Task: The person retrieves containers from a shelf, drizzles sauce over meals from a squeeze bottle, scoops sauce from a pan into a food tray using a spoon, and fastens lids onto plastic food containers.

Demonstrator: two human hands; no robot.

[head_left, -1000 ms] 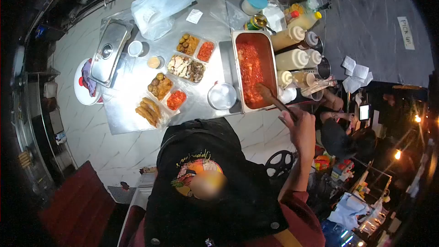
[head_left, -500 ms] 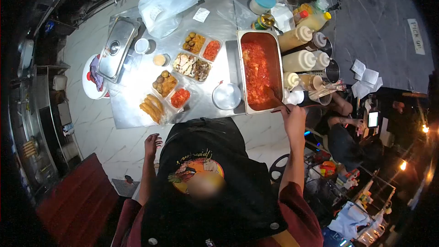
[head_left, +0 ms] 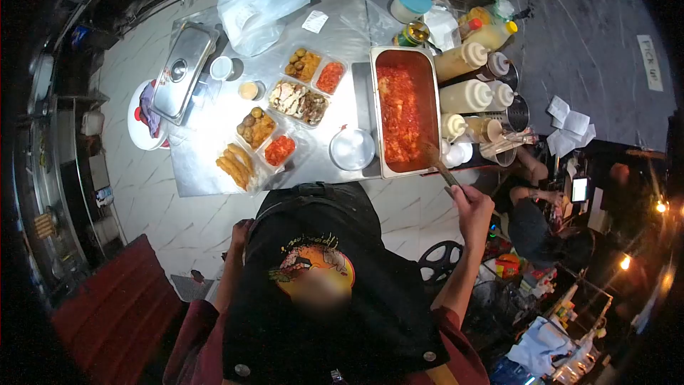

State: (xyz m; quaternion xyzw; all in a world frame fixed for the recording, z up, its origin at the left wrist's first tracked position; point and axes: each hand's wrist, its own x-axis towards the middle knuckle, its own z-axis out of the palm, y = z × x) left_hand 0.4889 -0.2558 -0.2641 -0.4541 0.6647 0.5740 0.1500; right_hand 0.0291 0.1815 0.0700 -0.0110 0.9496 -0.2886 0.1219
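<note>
My right hand (head_left: 474, 208) is closed around the handle of a brown spatula (head_left: 443, 168). The spatula's far end rests at the near right corner of a deep steel pan (head_left: 437, 100) of chunky red sauce (head_left: 400, 110). My left hand (head_left: 242, 231) hangs low beside my black apron, holding nothing that I can see; its fingers are mostly hidden at the apron's edge. To the pan's left, two divided clear trays hold food: one tray (head_left: 311, 85) at the back, another tray (head_left: 265, 148) nearer me, both with red sauce in a compartment. A round clear lidded tub (head_left: 353, 150) stands beside the pan.
Squeeze bottles (head_left: 467, 96) line the pan's right side. A steel lid (head_left: 184, 75), small cups (head_left: 221, 68) and a plastic bag (head_left: 263, 14) lie on the left of the steel table (head_left: 203, 171). Another person (head_left: 534, 221) is at the right, near a lit phone (head_left: 581, 189).
My right hand has drawn back toward me and right with the spatula, whose end moved to the pan's corner. My left hand has come in against the apron.
</note>
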